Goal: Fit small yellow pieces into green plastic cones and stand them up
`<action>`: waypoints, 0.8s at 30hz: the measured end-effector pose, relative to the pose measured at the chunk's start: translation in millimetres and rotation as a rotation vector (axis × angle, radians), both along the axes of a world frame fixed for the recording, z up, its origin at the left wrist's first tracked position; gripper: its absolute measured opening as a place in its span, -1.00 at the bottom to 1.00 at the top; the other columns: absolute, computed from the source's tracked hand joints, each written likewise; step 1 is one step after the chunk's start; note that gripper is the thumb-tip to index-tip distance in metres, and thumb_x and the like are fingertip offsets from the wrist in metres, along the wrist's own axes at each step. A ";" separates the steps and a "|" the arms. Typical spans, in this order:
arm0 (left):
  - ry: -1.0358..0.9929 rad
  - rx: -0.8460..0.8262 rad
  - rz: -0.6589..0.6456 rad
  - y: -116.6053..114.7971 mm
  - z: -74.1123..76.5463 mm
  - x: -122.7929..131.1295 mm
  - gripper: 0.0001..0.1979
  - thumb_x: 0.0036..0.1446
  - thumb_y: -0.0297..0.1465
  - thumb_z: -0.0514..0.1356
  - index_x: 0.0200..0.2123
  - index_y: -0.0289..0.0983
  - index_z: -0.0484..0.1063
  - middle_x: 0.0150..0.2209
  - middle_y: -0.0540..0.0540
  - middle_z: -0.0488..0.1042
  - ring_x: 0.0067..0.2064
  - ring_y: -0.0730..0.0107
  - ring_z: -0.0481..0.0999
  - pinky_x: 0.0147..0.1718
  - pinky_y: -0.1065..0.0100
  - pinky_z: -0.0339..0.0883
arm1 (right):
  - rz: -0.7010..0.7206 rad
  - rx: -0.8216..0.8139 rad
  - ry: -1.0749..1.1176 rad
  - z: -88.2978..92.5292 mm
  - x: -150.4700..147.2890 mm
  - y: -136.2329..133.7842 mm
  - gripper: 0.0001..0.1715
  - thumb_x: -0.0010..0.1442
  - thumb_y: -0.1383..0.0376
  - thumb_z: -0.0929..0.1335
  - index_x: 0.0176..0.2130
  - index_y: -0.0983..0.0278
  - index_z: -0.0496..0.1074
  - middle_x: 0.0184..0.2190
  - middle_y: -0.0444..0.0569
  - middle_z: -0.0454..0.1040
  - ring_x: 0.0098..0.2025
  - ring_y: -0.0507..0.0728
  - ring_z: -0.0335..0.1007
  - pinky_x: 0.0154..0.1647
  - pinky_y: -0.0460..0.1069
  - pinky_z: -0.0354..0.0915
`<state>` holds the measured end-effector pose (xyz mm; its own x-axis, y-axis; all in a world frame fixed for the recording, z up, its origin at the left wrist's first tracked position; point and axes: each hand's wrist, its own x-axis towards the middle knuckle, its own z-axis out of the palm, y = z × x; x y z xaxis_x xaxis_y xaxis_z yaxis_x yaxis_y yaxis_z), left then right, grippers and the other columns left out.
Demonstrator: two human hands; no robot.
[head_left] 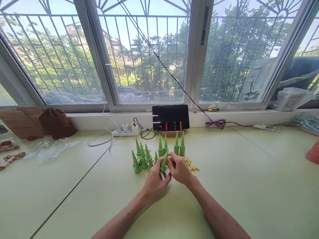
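Several green pointed cones [142,157] stand upright on the pale green table [249,186], in a loose cluster near the middle. My left hand [156,182] is closed around one green cone [163,163], held tilted just above the table. My right hand [179,170] pinches at that cone's lower end, fingers pressed together; what it pinches is too small to name. Small yellow pieces [191,165] lie scattered on the table just behind my right hand. Two more cones [179,145] stand a little farther back.
A dark phone [170,118] leans on a wooden stand by the window sill, beside a white power strip [124,130] with cables. A brown pouch [56,123], cardboard box, clear plastic wrap [50,146] and wooden pieces [11,156] lie at the left. A pink object [313,152] sits far right.
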<state>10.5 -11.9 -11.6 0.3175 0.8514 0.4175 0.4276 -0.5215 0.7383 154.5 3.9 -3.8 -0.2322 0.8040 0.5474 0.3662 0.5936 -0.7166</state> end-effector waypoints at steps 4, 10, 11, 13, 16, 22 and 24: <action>-0.019 -0.004 -0.007 -0.2 0.2 0.3 -0.49 0.02 -0.50 0.14 0.07 -0.19 0.17 -0.28 0.02 0.41 -0.49 0.57 0.39 -0.52 0.48 0.32 | 0.005 0.007 0.005 2.0 -0.2 -2.1 -0.88 0.29 0.30 0.19 -0.22 0.25 0.30 -0.61 -0.25 0.19 -0.59 -0.01 0.04 -0.52 -0.12 0.04; -0.011 -0.007 0.030 0.9 -1.1 0.2 -0.50 0.05 -0.44 0.17 0.09 -0.21 0.20 -0.31 0.01 0.44 -0.53 0.59 0.30 -0.54 0.49 0.26 | 0.031 -0.008 -0.008 3.8 -0.6 -4.5 -0.81 0.28 0.28 0.21 -0.12 0.26 0.33 -0.60 -0.22 0.24 -0.58 0.00 0.10 -0.51 -0.11 0.08; -0.010 -0.005 0.039 1.2 -1.5 0.2 -0.51 0.05 -0.44 0.16 0.08 -0.22 0.21 -0.32 0.01 0.44 -0.53 0.59 0.29 -0.55 0.49 0.25 | 0.037 -0.009 -0.012 3.7 -0.8 -4.6 -0.79 0.27 0.29 0.21 -0.11 0.26 0.33 -0.60 -0.22 0.26 -0.58 0.00 0.10 -0.51 -0.11 0.08; -0.002 -0.003 0.057 1.8 -2.1 0.1 -0.53 0.05 -0.44 0.15 0.07 -0.24 0.24 -0.32 0.00 0.44 -0.53 0.58 0.27 -0.56 0.49 0.23 | 0.057 -0.010 -0.017 3.4 -1.1 -4.7 -0.78 0.26 0.31 0.22 -0.09 0.26 0.32 -0.60 -0.21 0.27 -0.59 0.00 0.10 -0.51 -0.11 0.09; 0.028 -0.011 0.064 2.0 -1.6 0.0 -0.53 0.04 -0.44 0.14 0.07 -0.28 0.26 -0.32 -0.02 0.44 -0.52 0.58 0.25 -0.56 0.49 0.22 | 0.081 0.000 -0.017 3.3 -1.4 -5.2 -0.79 0.25 0.34 0.21 -0.11 0.26 0.33 -0.61 -0.23 0.23 -0.60 -0.01 0.07 -0.52 -0.11 0.06; 0.037 0.008 0.052 0.4 2.4 0.5 -0.54 0.02 -0.47 0.12 0.05 -0.27 0.31 -0.35 0.00 0.43 -0.49 0.55 0.26 -0.55 0.50 0.20 | 0.113 0.000 -0.017 3.3 -1.8 -5.6 -0.81 0.23 0.38 0.21 -0.15 0.25 0.32 -0.61 -0.25 0.24 -0.59 -0.02 0.10 -0.52 -0.13 0.06; 0.037 0.018 0.047 0.4 3.5 0.6 -0.58 0.02 -0.47 0.12 0.01 -0.27 0.33 -0.36 0.00 0.43 -0.48 0.54 0.27 -0.54 0.49 0.21 | 0.120 -0.009 -0.017 2.5 -2.1 -5.3 -0.81 0.23 0.38 0.21 -0.14 0.26 0.32 -0.60 -0.24 0.28 -0.58 -0.02 0.14 -0.51 -0.13 0.08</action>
<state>11.1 -11.5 -8.1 0.2929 0.8584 0.4211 0.4789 -0.5129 0.7124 152.4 -1.4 -1.3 -0.3360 0.7750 0.5353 0.3054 0.6273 -0.7164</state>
